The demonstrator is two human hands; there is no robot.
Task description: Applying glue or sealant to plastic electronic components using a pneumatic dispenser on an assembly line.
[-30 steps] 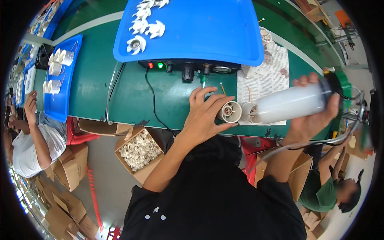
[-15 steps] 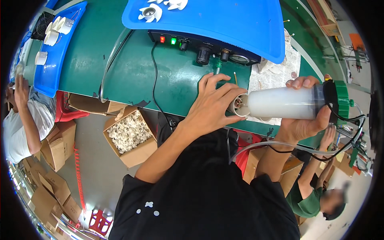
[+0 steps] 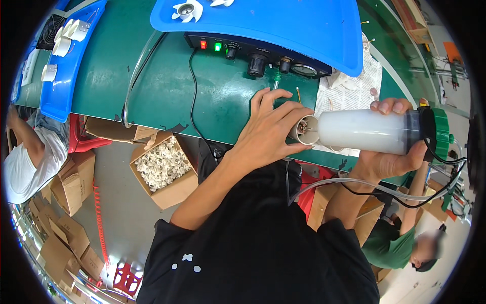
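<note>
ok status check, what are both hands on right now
Left hand gripping small white cylindrical part at syringe tip. Right hand wrapped round big translucent white dispensing syringe, held level above green bench. Nothing between them.

A single head-worn fisheye camera is looking steeply down from above the person's chest, facing the near edge of the green tabletop [image 3: 167,96], sitting close over both hands. Straight edges are bending toward the dark round rim.

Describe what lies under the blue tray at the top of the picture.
Under the blue tray sits a dark control box with red and green lights and knobs, on the green table. The tray covers the box's top and back.
</note>
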